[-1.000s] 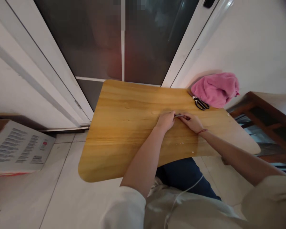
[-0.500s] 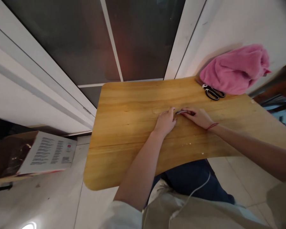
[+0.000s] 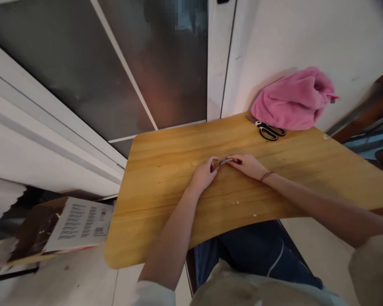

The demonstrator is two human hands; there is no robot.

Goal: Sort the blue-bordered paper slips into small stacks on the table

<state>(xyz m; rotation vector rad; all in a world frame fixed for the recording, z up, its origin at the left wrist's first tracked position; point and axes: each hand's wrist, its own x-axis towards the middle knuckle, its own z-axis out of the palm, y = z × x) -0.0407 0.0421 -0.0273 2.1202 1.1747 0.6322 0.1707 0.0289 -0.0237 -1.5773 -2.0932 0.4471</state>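
My right hand (image 3: 246, 165), with a thin red cord around its wrist, pinches a small slim silvery tool (image 3: 226, 161) shaped like a nail clipper. The tool's dark tip points left, at the fingertips of my left hand (image 3: 204, 175). That hand rests on the wooden table (image 3: 166, 170), fingers bent, with a gap between thumb and forefinger. Whether the tip touches a finger is too small to tell. Both hands are low over the middle of the tabletop.
Black-handled scissors (image 3: 270, 131) lie by a pink plush cloth item (image 3: 293, 100) at the table's back right. Tiny white bits (image 3: 254, 215) are near the front edge. An open cardboard box (image 3: 83, 225) stands left of the table. Behind is a dark-paned door (image 3: 175, 76).
The view has shifted, so the table and hands appear further left and lower. The left fingers have bent in more; the right hand keeps hold of the tool.
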